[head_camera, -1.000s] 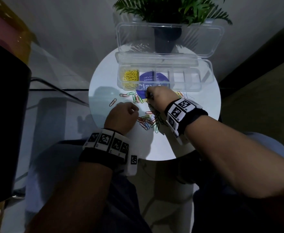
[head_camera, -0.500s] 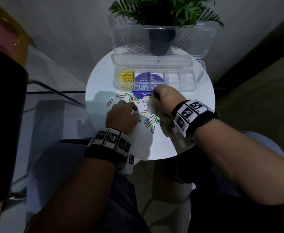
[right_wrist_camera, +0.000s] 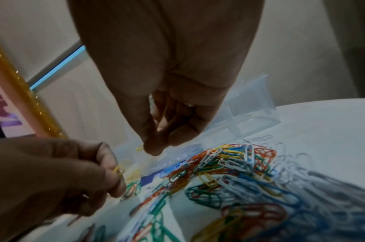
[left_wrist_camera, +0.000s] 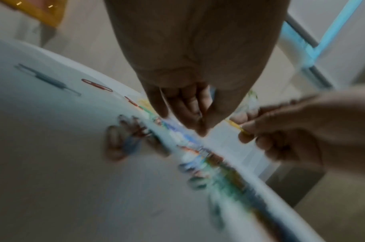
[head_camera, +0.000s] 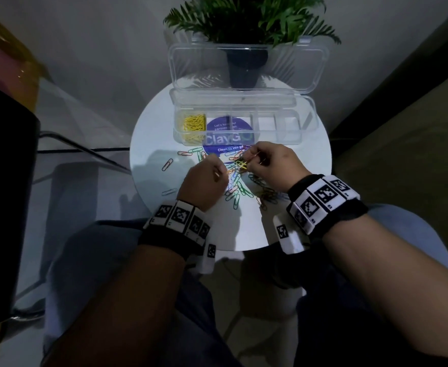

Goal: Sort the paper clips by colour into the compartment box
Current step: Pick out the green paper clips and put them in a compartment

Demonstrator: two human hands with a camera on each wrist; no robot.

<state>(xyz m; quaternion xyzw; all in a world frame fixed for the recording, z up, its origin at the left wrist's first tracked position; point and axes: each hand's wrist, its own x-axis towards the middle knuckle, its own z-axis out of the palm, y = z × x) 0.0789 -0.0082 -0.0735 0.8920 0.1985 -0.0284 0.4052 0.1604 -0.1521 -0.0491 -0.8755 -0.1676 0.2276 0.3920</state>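
Observation:
A clear compartment box (head_camera: 307,120) stands open at the back of the round white table (head_camera: 154,133). Its leftmost compartment holds yellow paper clips (head_camera: 192,127); the other compartments look empty. A mixed pile of coloured clips (head_camera: 240,192) (right_wrist_camera: 229,167) lies in front of the box. Both hands hover over the pile, fingertips close together. My right hand (head_camera: 249,161) pinches a yellow clip (right_wrist_camera: 139,147) between thumb and finger. My left hand (head_camera: 224,174) pinches another yellow clip (right_wrist_camera: 118,170). The left wrist view is blurred.
The box's lid (head_camera: 185,64) leans back against a potted plant (head_camera: 246,22). A blue round sticker (head_camera: 225,128) shows under the box. Stray clips lie at the left: a red one (head_camera: 167,164) and a white one (head_camera: 168,192). The table's near edge (head_camera: 238,247) is above my lap.
The right hand has drawn back a little from the box front to above the pile. The left hand has shifted right toward it, so the fingertips nearly meet.

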